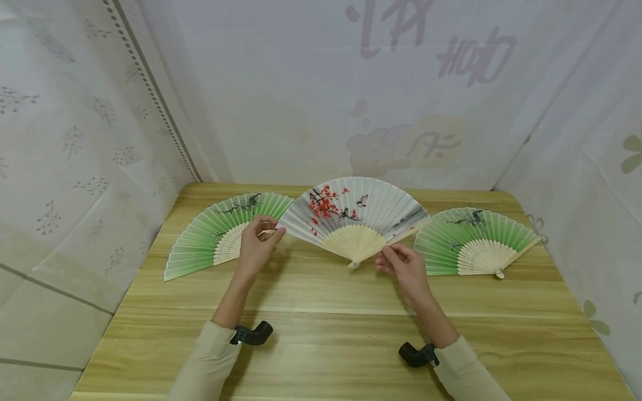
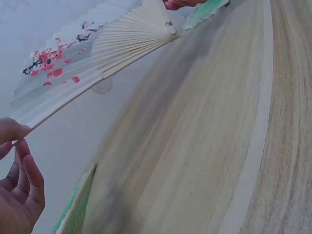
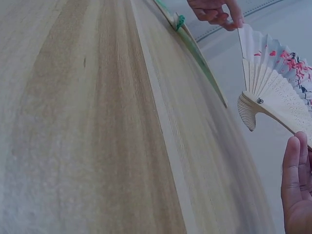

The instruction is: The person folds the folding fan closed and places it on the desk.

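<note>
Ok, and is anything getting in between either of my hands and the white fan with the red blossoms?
Nothing visible does: your left hand pinches the white fan by its left edge, and your right hand holds its right edge. The left green fan and right green fan lie on the table, not in between.

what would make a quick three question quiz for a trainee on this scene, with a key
1. True or false: the left hand and the right hand both hold the white fan.
2. Multiple choice: the blossoms printed on it are A) blue, B) red, C) yellow.
3. Count: how many green fans are on the table?

Key: 1. True. 2. B. 3. Two.
</note>
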A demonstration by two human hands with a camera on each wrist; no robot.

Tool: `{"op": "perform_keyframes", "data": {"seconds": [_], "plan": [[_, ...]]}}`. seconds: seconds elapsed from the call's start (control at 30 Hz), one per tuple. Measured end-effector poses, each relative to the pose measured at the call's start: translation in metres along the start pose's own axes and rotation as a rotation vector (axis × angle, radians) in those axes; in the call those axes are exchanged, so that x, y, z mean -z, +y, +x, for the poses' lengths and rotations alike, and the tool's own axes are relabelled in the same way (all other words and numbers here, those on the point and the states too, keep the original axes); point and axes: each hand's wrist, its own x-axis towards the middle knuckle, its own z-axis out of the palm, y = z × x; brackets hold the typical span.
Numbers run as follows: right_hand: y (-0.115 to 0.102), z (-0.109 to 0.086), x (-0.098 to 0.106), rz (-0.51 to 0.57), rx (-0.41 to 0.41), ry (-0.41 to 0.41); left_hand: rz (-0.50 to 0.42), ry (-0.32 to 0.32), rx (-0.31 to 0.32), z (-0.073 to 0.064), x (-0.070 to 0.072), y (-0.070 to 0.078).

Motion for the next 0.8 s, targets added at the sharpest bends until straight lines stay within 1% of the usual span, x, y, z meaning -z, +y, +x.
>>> {"op": "perform_keyframes", "data": {"seconds": [0.23, 0.5, 0.8], "plan": [[0.0, 0.002, 0.001, -0.054, 0.048, -0.047, -0.003, -0.013, -0.029, 0.001, -0.004, 0.002], [-0.001, 0.004, 0.0, -0.091, 0.05, -0.055, 0.007, -0.025, -0.064, 0.005, -0.006, 0.004], [-0.002, 0.005, -0.004, -0.109, 0.052, -0.056, -0.014, -0.023, -0.064, 0.007, -0.01, 0.008]]}}
